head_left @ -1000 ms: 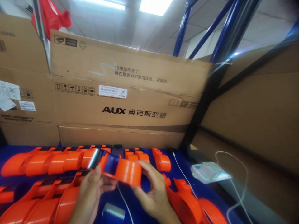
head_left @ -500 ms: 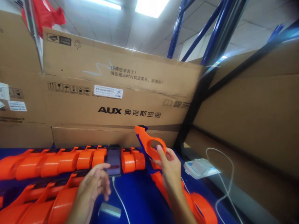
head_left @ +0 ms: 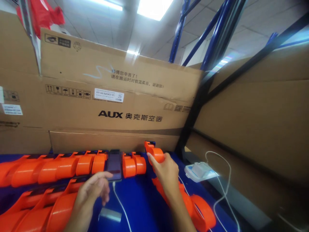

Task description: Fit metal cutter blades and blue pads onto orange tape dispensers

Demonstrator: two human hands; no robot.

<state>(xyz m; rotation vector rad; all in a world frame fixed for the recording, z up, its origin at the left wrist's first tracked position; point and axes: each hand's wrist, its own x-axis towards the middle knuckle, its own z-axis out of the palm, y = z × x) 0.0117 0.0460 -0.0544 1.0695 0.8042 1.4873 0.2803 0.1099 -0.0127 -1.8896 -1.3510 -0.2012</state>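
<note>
My right hand point(head_left: 166, 169) is closed on an orange plastic tape dispenser point(head_left: 158, 155), holding it at the right end of the back row, against the cardboard. The dispenser's narrow end points up and left; my fingers hide part of its ring. My left hand point(head_left: 95, 190) holds nothing, its fingers loosely bent and apart. Its index fingertip is at the lower edge of a dark phone point(head_left: 114, 167) that stands among the back row of orange tape dispensers point(head_left: 66, 166). Two more dispensers point(head_left: 134, 166) stand between the phone and my right hand.
A front row of dispensers point(head_left: 61, 209) lies left, and more dispensers point(head_left: 202, 211) lie under my right forearm. A white cable point(head_left: 120, 201) runs from the phone past a small grey block point(head_left: 109, 215). A white charger point(head_left: 200, 170) sits right, beside the dark rack post point(head_left: 190, 129). Cardboard point(head_left: 72, 112) stands behind.
My right hand has lowered the dispenser to the back row and turned it, so its ring opening no longer faces me. My left hand stays by the phone. The view has shifted slightly.
</note>
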